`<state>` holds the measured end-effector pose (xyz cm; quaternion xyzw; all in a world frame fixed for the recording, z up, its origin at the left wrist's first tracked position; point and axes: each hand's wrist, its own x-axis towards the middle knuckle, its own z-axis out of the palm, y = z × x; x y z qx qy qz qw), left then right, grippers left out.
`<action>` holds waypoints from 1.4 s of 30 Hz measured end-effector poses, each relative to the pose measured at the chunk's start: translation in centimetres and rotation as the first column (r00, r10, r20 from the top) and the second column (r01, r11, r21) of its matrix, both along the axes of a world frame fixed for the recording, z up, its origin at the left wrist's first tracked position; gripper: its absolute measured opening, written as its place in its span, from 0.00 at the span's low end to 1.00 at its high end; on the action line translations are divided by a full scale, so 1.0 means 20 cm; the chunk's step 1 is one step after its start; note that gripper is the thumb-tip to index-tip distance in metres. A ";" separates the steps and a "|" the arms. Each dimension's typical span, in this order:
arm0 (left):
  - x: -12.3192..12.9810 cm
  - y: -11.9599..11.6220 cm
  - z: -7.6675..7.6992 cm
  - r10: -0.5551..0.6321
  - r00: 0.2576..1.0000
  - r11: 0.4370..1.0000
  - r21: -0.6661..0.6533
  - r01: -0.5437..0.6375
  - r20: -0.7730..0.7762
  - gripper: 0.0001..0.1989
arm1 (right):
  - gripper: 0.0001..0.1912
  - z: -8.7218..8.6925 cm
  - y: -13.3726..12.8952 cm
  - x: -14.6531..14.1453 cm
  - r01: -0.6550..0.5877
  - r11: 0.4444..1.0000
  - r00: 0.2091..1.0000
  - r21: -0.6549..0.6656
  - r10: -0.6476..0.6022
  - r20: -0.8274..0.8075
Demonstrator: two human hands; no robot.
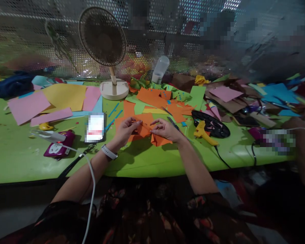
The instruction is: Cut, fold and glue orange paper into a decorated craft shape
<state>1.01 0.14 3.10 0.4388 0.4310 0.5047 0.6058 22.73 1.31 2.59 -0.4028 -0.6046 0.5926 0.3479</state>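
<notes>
Orange paper [144, 129] is held between my two hands above the green table. My left hand [128, 129] pinches its left side, thumb against fingers. On the other side my right hand [164, 129] has its fingertips closed on the same paper. A folded orange piece [160, 140] hangs below my right fingers. More orange sheets [152, 97] lie just beyond my hands, and scissors [173, 122] rest beside my right hand, partly covered by it.
A fan [114, 89] stands at the back. A phone [95, 128] and a purple power socket [59, 145] are at left. A yellow glue gun [203, 133] and black tray [220, 128] lie right. Another person's arm [303, 145] is at far right.
</notes>
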 end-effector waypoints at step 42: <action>-0.02 0.03 -0.03 0.052 0.996 0.984 -0.172 -0.039 0.073 0.13 | 0.19 0.02 0.03 0.00 0.204 0.958 0.969 -0.202 -0.227 -0.097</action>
